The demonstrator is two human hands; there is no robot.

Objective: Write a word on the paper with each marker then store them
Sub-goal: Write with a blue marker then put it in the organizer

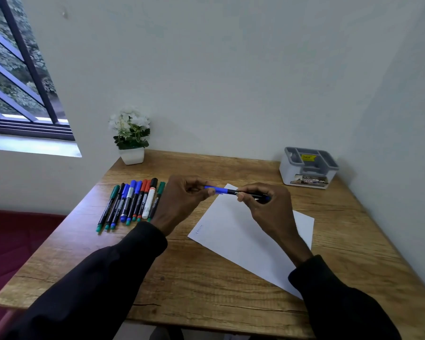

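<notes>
Currently, your left hand [182,200] fingers pinch the cap of the blue marker [227,191], your right hand [270,209] fingers clamp its barrel above the paper [236,241]; this cap step likely needs a straight axial move.

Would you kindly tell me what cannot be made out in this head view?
All in the head view:
- The faint writing on the paper: too small to read.
- The blue marker: both ends hidden by the left hand and right hand gripping it; cap seated or not, unclear.
- Labels on the grey organizer: blurred, unreadable.
- Print on the row of markers: too small.
</notes>
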